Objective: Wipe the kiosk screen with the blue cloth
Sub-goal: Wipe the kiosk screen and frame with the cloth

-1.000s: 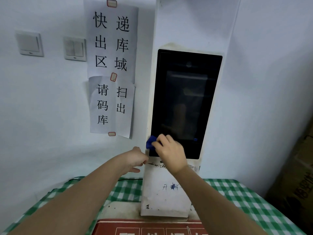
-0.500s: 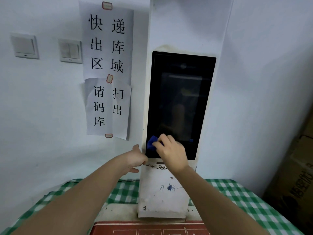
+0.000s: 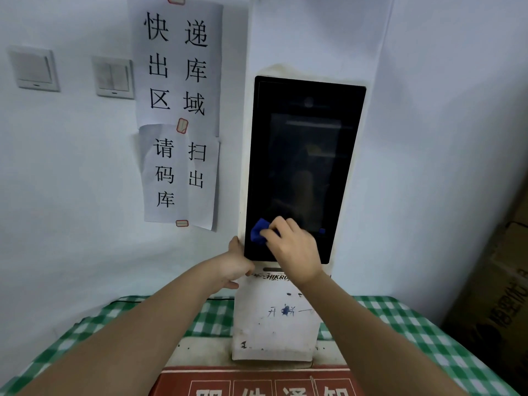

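**Cloth at the bottom-left corner, the tall screen all above it**

Head view: my right hand (image 3: 294, 247) has the blue cloth (image 3: 259, 231) bunched under its curled fingertips and pressed flat against the kiosk screen (image 3: 305, 167). The fingers are closed over the cloth, and only a crumpled tuft shows past them on the left. That tuft sits just inside the screen's lower-left corner, near the left bezel and not far above the bottom edge.

What matters for the next stroke is that the screen's long axis runs upright, and nearly all of the dark glass lies above my fingers and off to their right. I judge most of the wiping is still to do, so the stroke should travel upward or rightward from this corner.

My left hand (image 3: 234, 264) is loosely curled and holds nothing. It rests against the kiosk's white housing (image 3: 274, 324) just beside that same lower-left corner, touching the casing, apparently steadying it. It is the nearer hand to the left edge, but the cloth is in the right.
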`<move>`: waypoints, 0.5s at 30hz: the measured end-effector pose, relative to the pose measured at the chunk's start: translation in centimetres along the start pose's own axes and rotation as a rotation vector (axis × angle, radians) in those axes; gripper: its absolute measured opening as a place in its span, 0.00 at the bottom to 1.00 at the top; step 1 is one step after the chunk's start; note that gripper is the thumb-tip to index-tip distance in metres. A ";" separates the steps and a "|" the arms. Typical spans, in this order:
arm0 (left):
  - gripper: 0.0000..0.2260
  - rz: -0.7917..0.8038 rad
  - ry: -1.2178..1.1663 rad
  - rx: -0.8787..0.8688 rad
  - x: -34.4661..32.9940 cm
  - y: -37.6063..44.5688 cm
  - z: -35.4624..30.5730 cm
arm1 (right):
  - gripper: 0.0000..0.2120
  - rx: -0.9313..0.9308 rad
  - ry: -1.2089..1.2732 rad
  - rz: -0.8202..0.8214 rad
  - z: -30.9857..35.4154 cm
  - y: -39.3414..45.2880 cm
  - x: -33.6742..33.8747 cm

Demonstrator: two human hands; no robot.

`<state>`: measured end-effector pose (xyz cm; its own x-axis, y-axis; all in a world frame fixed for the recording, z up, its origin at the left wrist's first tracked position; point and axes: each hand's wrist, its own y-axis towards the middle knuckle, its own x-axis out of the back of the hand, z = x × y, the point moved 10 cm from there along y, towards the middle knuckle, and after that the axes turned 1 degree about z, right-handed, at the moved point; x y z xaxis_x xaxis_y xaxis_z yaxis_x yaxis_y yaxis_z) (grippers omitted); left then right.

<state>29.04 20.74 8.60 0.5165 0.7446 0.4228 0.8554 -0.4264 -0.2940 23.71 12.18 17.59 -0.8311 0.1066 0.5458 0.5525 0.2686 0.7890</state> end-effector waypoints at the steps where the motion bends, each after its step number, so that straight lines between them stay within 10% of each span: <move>1: 0.38 -0.001 0.004 0.002 0.0 0.0 0.0 | 0.16 0.004 0.006 0.012 0.3 -0.8 -0.5; 8: 0.39 0.004 0.013 0.045 0.2 0.3 0.8 | 0.15 0.152 0.008 0.200 2.2 -4.0 -2.7; 15: 0.36 -0.014 0.019 0.020 -0.2 0.0 -0.3 | 0.11 -0.084 -0.021 0.000 -2.2 -0.4 1.3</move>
<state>28.93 20.50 8.78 0.5053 0.7406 0.4430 0.8617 -0.4056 -0.3049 22.52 10.04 18.59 -0.8317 0.1272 0.5405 0.5553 0.1874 0.8103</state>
